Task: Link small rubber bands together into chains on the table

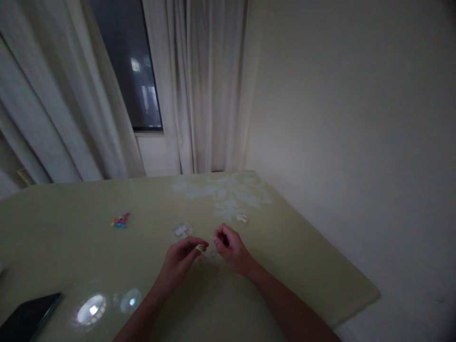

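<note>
Carefully, the left hand (180, 256) is pinching a small pale bundle (201, 247) over the desk (306, 256), while the right hand (231, 247) is gripping a tiny yellowish piece (212, 237) just beside it.

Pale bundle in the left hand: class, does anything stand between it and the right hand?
Only the fingers of the left hand, pinching the pale bundle; beyond them, nothing visible blocks the narrow gap to the right hand.

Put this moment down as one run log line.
left hand: pinching pale strands | right hand: pinching thin bit, unclear what | table beyond hands: clear wrapper, white pieces | farther left: colorful pieces
</note>
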The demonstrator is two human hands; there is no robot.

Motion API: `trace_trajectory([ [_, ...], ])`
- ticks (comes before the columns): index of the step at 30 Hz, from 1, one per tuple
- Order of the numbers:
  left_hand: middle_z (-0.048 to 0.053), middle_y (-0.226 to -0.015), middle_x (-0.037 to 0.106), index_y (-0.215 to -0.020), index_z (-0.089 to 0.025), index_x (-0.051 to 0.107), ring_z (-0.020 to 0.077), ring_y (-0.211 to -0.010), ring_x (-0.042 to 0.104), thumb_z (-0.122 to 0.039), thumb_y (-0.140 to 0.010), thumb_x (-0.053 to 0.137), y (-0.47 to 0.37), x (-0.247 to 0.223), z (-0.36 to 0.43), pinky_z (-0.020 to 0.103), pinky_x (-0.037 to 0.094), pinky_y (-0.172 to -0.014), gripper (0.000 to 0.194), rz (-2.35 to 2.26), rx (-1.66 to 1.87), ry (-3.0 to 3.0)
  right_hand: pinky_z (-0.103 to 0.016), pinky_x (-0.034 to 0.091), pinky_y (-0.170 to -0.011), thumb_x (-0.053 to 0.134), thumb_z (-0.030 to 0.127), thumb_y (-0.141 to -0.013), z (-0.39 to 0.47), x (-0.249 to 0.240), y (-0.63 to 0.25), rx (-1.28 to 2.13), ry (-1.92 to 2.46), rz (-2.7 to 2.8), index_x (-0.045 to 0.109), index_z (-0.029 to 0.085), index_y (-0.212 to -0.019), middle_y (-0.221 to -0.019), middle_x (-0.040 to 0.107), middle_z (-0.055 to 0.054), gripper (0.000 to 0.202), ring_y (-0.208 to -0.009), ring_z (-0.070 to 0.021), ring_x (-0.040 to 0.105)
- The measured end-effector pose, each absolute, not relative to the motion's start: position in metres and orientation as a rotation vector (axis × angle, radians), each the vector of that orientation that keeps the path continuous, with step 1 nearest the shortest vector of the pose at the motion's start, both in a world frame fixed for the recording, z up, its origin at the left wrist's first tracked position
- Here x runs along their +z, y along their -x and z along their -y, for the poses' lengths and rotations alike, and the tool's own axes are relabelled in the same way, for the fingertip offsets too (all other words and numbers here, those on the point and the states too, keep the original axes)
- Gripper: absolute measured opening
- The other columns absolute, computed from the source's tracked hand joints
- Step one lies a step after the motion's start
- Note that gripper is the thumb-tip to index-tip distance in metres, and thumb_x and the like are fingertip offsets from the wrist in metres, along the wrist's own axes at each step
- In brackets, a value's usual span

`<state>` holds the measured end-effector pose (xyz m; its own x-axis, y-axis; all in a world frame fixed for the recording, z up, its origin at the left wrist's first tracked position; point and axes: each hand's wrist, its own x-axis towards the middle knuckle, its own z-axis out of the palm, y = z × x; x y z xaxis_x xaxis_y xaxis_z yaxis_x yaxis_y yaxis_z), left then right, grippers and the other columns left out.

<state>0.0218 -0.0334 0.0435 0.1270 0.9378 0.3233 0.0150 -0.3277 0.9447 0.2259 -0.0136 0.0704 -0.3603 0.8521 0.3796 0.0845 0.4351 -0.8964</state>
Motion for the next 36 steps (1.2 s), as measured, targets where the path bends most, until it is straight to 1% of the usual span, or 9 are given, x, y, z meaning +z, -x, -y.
trace_trajectory([
  [4, 0.006, -0.089, 0.077, -0.093, -0.021, 0.08, 0.0193, -0.083, 0.073, -0.038, -0.089, 0.075, -0.021, 0.042, 0.033, 0.027, 0.057, -0.076, 0.018, -0.945, 1.33, -1.607, -0.024, 0.032, -0.058, 0.058, 0.035, -0.092, 0.014, 0.066, -0.224, 1.043, 0.793, 1.804, 0.054, 0.019, -0.088, -0.073, 0.044, 0.005, 0.017, -0.064, -0.0117, 0.039],
  [8, 0.005, -0.087, 0.078, -0.094, -0.02, 0.076, 0.0196, -0.08, 0.074, -0.038, -0.084, 0.08, -0.023, 0.041, 0.032, 0.028, 0.059, -0.074, 0.021, -0.982, 1.371, -1.526, -0.023, 0.032, -0.057, 0.059, 0.034, -0.091, 0.015, 0.062, -0.222, 1.072, 0.781, 1.834, 0.055, 0.019, -0.088, -0.073, 0.044, 0.005, 0.016, -0.064, -0.0113, 0.039],
  [14, 0.008, -0.094, 0.081, -0.101, -0.021, 0.08, 0.024, -0.088, 0.076, -0.04, -0.085, 0.077, -0.023, 0.047, 0.033, 0.033, 0.061, -0.081, 0.025, -0.97, 1.275, -1.577, -0.023, 0.033, -0.057, 0.061, 0.035, -0.091, 0.016, 0.062, -0.221, 1.119, 0.82, 1.858, 0.056, 0.019, -0.089, -0.072, 0.046, 0.005, 0.016, -0.063, -0.0109, 0.039],
  [19, 0.006, -0.082, 0.079, -0.087, -0.02, 0.08, 0.0207, -0.077, 0.073, -0.039, -0.085, 0.078, -0.024, 0.051, 0.034, 0.029, 0.058, -0.073, 0.019, -1.016, 1.312, -1.626, -0.023, 0.033, -0.058, 0.062, 0.038, -0.091, 0.015, 0.061, -0.221, 1.112, 0.831, 1.839, 0.057, 0.019, -0.087, -0.072, 0.046, 0.005, 0.02, -0.065, -0.0113, 0.04],
  [23, 0.004, -0.079, 0.074, -0.086, -0.02, 0.078, 0.0184, -0.074, 0.07, -0.038, -0.086, 0.077, -0.025, 0.048, 0.034, 0.027, 0.056, -0.07, 0.018, -0.976, 1.333, -1.625, -0.023, 0.033, -0.059, 0.064, 0.04, -0.091, 0.014, 0.059, -0.221, 1.096, 0.824, 1.806, 0.061, 0.018, -0.091, -0.073, 0.047, 0.005, 0.022, -0.065, -0.0114, 0.041],
  [27, 0.006, -0.093, 0.072, -0.086, -0.021, 0.076, 0.021, -0.089, 0.07, -0.038, -0.085, 0.078, -0.024, 0.044, 0.032, 0.028, 0.057, -0.075, 0.018, -0.936, 1.438, -1.616, -0.023, 0.033, -0.056, 0.072, 0.042, -0.089, 0.015, 0.057, -0.22, 1.135, 0.807, 1.784, 0.068, 0.016, -0.103, -0.073, 0.047, 0.005, 0.029, -0.061, -0.0104, 0.041],
  [29, 0.008, -0.097, 0.072, -0.087, -0.021, 0.075, 0.0221, -0.092, 0.071, -0.039, -0.086, 0.078, -0.024, 0.042, 0.031, 0.029, 0.058, -0.078, 0.018, -0.931, 1.435, -1.607, -0.023, 0.033, -0.055, 0.075, 0.043, -0.088, 0.016, 0.057, -0.218, 1.11, 0.808, 1.786, 0.071, 0.016, -0.102, -0.072, 0.048, 0.005, 0.031, -0.06, -0.0101, 0.041],
  [33, 0.006, -0.089, 0.075, -0.089, -0.02, 0.074, 0.0203, -0.084, 0.072, -0.038, -0.087, 0.077, -0.025, 0.042, 0.031, 0.029, 0.058, -0.077, 0.018, -0.962, 1.394, -1.565, -0.024, 0.035, -0.056, 0.076, 0.045, -0.087, 0.016, 0.057, -0.217, 0.97, 0.849, 1.797, 0.076, 0.017, -0.096, -0.071, 0.052, 0.003, 0.03, -0.06, -0.0109, 0.044],
  [36, 0.006, -0.088, 0.078, -0.091, -0.02, 0.075, 0.0209, -0.082, 0.074, -0.04, -0.087, 0.077, -0.027, 0.045, 0.034, 0.03, 0.06, -0.076, 0.02, -1.0, 1.398, -1.534, -0.026, 0.038, -0.058, 0.075, 0.045, -0.089, 0.016, 0.054, -0.217, 0.832, 0.837, 1.827, 0.079, 0.019, -0.096, -0.071, 0.056, 0.001, 0.028, -0.059, -0.0118, 0.046],
])
